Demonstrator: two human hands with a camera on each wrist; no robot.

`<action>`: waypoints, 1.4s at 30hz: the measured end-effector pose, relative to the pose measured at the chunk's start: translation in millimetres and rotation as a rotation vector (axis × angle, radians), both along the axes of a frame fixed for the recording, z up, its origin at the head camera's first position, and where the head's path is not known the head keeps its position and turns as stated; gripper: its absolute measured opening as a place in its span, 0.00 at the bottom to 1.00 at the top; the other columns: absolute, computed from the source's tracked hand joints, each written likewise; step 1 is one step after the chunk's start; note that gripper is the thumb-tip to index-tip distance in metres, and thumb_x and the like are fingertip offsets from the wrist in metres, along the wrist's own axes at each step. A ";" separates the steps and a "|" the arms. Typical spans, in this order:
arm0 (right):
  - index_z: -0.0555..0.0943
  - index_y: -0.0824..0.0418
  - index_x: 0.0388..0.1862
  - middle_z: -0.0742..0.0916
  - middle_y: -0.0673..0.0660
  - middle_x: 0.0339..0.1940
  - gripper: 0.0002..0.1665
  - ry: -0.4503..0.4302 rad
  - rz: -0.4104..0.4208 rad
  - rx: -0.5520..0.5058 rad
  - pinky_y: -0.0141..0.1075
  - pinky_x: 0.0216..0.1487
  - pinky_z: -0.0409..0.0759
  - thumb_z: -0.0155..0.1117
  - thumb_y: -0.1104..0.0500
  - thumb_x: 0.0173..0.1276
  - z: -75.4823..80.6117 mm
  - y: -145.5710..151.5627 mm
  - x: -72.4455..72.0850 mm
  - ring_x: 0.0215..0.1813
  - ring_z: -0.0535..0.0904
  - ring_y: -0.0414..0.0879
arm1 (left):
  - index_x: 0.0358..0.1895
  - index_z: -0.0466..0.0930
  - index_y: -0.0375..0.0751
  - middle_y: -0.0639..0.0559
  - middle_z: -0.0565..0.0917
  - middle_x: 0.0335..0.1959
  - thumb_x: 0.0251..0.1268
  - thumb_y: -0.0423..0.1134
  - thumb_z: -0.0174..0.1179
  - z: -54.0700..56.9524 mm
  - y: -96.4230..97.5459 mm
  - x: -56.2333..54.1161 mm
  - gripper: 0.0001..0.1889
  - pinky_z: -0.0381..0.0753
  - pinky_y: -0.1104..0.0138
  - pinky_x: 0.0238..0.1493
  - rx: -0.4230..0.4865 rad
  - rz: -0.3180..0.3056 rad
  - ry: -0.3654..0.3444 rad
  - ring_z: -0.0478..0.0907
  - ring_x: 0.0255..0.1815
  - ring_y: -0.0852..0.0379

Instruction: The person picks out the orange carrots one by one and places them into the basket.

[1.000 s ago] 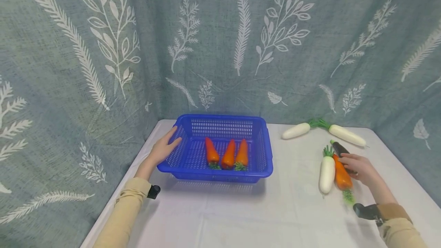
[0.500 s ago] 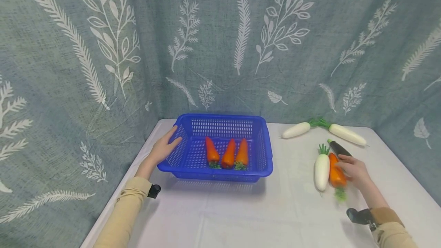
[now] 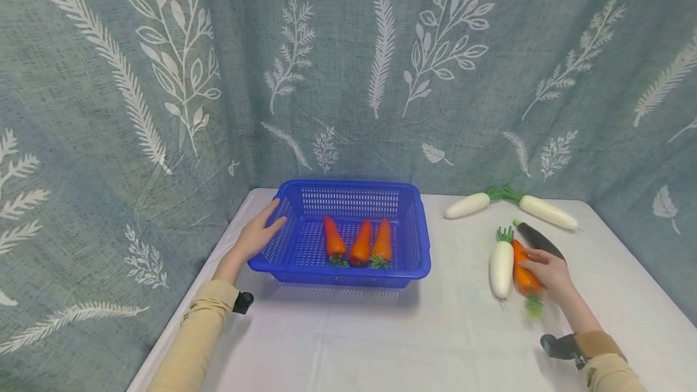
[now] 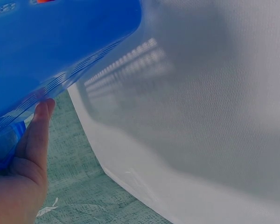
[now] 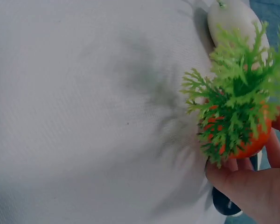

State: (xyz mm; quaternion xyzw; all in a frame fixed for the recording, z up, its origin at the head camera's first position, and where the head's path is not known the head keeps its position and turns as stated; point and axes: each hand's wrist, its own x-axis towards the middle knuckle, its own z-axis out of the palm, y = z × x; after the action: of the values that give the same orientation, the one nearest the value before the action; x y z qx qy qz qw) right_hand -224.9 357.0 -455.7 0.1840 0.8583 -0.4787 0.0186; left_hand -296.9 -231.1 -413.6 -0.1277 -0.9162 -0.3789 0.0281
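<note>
At the right of the head view, my right hand grips an orange toy carrot lying on the white cloth. The right wrist view shows the thumb on one side of the carrot, fingers on the other, and its frilly green top in front. A white radish lies alongside the carrot; a dark eggplant lies behind my right hand. My left hand rests on the left rim of a blue basket, fingers extended and thumb spread apart. In the left wrist view, the fingers lie against the basket.
Three orange carrots lie inside the basket. Two more white radishes, a left one and a right one, lie at the back right, leaf ends together. A patterned grey-green curtain hangs behind the white table.
My right hand has moved left and come round the carrot. The carrot and the near radish have shifted left, the eggplant slightly too. My left hand and the basket have stayed in place.
</note>
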 end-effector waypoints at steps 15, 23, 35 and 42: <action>0.57 0.71 0.74 0.53 0.81 0.72 0.37 -0.104 0.030 -0.043 0.56 0.68 0.67 0.54 0.52 0.75 5.3 2.2 -1.6 0.66 0.61 0.70 | 0.77 0.46 0.33 0.32 0.50 0.76 0.79 0.49 0.43 3.1 1.0 -0.5 0.34 0.50 0.42 0.73 -0.006 -0.002 0.006 0.48 0.75 0.32; 0.57 0.70 0.74 0.53 0.81 0.72 0.37 -0.107 0.029 -0.024 0.56 0.67 0.67 0.54 0.52 0.75 10.9 -1.1 -1.9 0.66 0.61 0.70 | 0.77 0.47 0.32 0.31 0.51 0.76 0.79 0.48 0.43 4.5 0.4 0.8 0.33 0.49 0.42 0.73 -0.006 0.004 0.011 0.48 0.75 0.32; 0.58 0.70 0.74 0.54 0.81 0.72 0.36 -0.100 0.024 -0.026 0.54 0.65 0.71 0.53 0.54 0.75 4.4 0.1 -3.1 0.65 0.63 0.69 | 0.77 0.47 0.32 0.31 0.51 0.76 0.79 0.48 0.43 2.9 1.0 1.6 0.33 0.50 0.42 0.73 -0.005 0.007 0.004 0.49 0.75 0.32; 0.58 0.72 0.73 0.55 0.81 0.71 0.37 -0.103 0.052 0.004 0.55 0.64 0.71 0.56 0.52 0.74 4.5 1.1 -2.6 0.63 0.64 0.69 | 0.77 0.47 0.32 0.32 0.51 0.76 0.79 0.48 0.43 1.3 0.9 1.0 0.33 0.50 0.42 0.73 -0.010 0.005 0.004 0.49 0.75 0.32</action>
State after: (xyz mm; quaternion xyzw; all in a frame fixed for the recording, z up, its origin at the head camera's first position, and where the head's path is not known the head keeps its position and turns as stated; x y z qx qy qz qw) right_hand -227.5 358.2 -451.2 0.1859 0.8616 -0.4664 0.0748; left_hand -295.9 -230.2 -412.3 -0.1264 -0.9182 -0.3742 0.0302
